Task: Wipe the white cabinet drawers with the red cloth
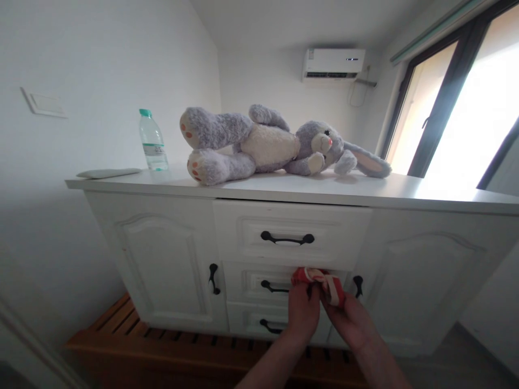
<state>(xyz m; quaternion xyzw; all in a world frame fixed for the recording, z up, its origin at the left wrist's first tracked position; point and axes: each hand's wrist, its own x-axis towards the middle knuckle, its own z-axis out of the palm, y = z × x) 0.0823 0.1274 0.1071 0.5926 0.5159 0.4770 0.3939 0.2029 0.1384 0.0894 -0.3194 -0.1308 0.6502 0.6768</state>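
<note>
a person's left hand (304, 310) and right hand (352, 321) meet at a bunched red-and-cream cloth (317, 277) held before the front of a white cabinet (162, 265), the fabric covering part of the cabinet's middle drawer from view. the fingers of the left hand are curled in, closed on the near edge of the cloth; those of the right hand bend around its right end, also closed on it, though several fingertips are hidden and whether the cloth touches the cabinet cannot be told. on top of the cabinet, a gray plush rabbit (270, 146) lies stretched lengthwise, its feet toward the cabinet's left end and its long ears toward the right. a clear bottle (153, 141) with a green cap stands upright on the cabinet's left part, near a flat pale object (108, 173) at the left edge. black handles (265, 236) mark the cabinet's drawers and doors. slatted wood (117, 319) runs along the cabinet's base, an air conditioner (333, 62) hangs high behind it, and a bright window (466, 102) rises beyond its right side.
</note>
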